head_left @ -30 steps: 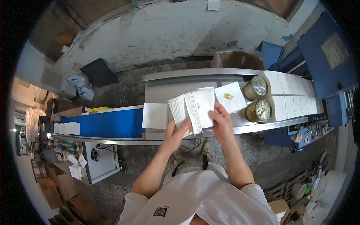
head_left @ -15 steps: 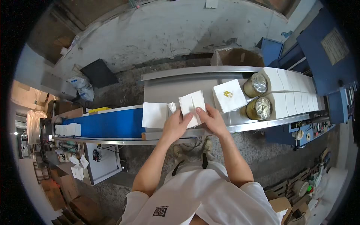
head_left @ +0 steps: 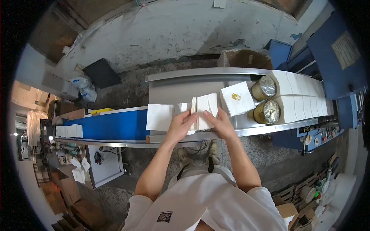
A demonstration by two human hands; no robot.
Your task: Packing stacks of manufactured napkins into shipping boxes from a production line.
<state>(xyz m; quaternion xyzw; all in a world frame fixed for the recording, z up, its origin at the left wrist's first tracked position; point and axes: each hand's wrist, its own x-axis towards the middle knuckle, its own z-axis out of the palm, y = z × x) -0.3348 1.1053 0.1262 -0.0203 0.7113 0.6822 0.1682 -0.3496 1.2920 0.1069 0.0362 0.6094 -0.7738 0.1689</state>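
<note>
Between my hands is a stack of white paper napkins (head_left: 207, 104), fanned apart into sections at its upper edge. My left hand (head_left: 180, 127) grips its left side with the thumb on top. My right hand (head_left: 221, 124) is closed on the right side, thumb pressed on the upper face. Left of them lies a flat white napkin pile (head_left: 159, 117), with a few folded napkins (head_left: 180, 108) beside it. To the right sits another napkin stack (head_left: 236, 97) with a gold print on top.
Two foil-topped cylinders (head_left: 263, 87) stand against long rows of white napkins (head_left: 304, 94) at the right. The metal table (head_left: 173, 87) meets a blue conveyor belt (head_left: 111, 126) at the left, carrying a small napkin stack (head_left: 69, 131). A cardboard box (head_left: 246, 59) stands behind.
The napkin stack has opened into separate sections and shifted slightly right. My left thumb has moved to its left part, and both hands keep hold.
</note>
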